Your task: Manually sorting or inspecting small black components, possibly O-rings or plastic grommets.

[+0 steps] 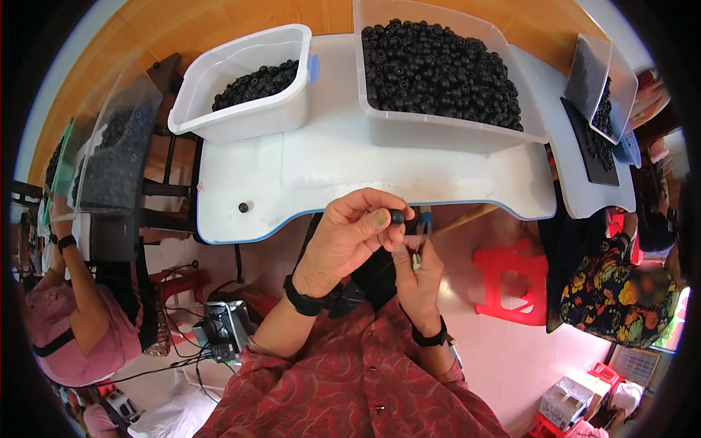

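Black bead (pixel 396 217) beside blue-edged white table (pixel 321 171), above pink floor (pixel 475 358).

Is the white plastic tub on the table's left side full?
The white plastic tub is only partly filled: bare inner wall shows above the small round black beads.

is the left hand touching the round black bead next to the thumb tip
Touching: the head view shows the left hand with the round black bead pinched at its thumb and fingers.
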### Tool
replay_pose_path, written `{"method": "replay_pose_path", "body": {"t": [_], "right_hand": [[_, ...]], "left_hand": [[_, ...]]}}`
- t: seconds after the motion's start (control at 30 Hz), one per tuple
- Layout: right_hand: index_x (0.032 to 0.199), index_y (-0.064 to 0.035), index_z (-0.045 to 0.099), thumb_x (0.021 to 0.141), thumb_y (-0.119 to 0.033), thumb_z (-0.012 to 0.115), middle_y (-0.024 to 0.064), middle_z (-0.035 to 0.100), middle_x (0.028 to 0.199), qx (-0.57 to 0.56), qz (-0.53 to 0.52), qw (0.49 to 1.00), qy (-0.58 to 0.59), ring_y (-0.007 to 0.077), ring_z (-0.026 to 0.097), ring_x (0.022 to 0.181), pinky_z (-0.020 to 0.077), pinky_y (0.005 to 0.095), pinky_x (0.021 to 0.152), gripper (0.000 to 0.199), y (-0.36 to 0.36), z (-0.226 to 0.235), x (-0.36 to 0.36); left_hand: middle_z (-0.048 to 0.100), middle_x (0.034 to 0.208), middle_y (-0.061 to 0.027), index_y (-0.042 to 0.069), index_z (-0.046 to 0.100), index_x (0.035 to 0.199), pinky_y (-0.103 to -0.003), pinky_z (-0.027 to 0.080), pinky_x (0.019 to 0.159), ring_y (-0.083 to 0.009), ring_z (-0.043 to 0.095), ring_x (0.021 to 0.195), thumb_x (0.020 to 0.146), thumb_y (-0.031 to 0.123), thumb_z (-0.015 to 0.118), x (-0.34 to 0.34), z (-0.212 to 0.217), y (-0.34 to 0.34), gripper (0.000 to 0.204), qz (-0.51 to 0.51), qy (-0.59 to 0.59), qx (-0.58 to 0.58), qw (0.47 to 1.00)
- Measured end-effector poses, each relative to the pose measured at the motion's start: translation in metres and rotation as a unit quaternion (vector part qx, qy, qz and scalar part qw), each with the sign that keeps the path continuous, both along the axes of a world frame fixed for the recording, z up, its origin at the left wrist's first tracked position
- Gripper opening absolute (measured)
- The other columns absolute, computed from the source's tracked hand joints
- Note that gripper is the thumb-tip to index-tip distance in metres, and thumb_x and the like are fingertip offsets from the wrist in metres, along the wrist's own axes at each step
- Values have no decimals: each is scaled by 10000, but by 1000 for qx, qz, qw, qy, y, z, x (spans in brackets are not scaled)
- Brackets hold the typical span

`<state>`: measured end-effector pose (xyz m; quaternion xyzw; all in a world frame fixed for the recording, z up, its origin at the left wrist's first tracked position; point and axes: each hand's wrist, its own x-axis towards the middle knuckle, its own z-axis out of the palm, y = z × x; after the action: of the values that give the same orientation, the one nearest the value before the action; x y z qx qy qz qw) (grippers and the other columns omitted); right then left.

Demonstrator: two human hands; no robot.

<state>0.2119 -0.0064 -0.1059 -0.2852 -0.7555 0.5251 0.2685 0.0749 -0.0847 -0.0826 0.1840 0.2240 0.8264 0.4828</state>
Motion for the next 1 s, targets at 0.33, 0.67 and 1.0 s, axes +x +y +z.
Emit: {"method": "replay_pose_path", "body": {"t": [0.33,0.67,1.0], "right_hand": [[961,-6,578,960,-177,593,-17,558,686,-244,10,958,151,9,413,473,317,171,427,172,2,27,5],[939,-5,568,950,-143,599,30,566,699,-310,20,943,116,27,368,451,248,194,405,142,3,24,9],[934,-15,588,955,-126,581,2,560,682,-394,27,907,148,24,388,461,279,184,407,113,8,21,14]], "left_hand": [[629,1097,-136,-26,613,1098,-273,535,756,-156,630,864,908,-11,600,23,-21,-11,192,30,14,-39,999],[552,1021,-73,-42,630,1033,-246,496,689,-136,596,799,905,-33,591,33,-31,-9,134,40,66,-65,995],[598,905,-61,-24,623,1065,-238,497,675,-122,600,756,913,31,617,38,-36,-7,161,31,44,-64,996]]}}
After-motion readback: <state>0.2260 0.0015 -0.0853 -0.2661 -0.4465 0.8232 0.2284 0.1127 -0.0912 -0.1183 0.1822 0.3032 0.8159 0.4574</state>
